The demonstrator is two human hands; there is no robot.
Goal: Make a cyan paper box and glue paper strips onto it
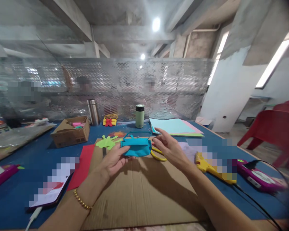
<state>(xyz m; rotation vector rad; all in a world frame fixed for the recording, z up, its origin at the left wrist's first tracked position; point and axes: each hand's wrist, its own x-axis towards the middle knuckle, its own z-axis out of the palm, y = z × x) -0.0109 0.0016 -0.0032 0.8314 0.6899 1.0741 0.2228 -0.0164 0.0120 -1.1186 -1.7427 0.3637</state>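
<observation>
A small blue handbag (pixel 136 148), folded from paper with a thin handle on top, sits in my left hand (pixel 119 158). My left thumb presses on its front while the other fingers lie beneath. My right hand (pixel 167 146) hovers just right of the bag, fingers apart and index finger stretched out, seemingly holding nothing. Under and beside it are scissors with yellow handles (pixel 158 157), partly hidden. Green paper cutouts (pixel 107 142) lie left of the bag, near a dark strip (pixel 104 152). All this is above a cardboard sheet (pixel 139 199).
Left are red paper (pixel 83 163), a phone (pixel 54 186) on a cable and a carton (pixel 72 133). A glue gun (pixel 214 170) with a cord and a purple device (pixel 258 178) lie right. Behind stand a green bottle (pixel 140 117), steel flask (pixel 93 112) and coloured sheets (pixel 173 126).
</observation>
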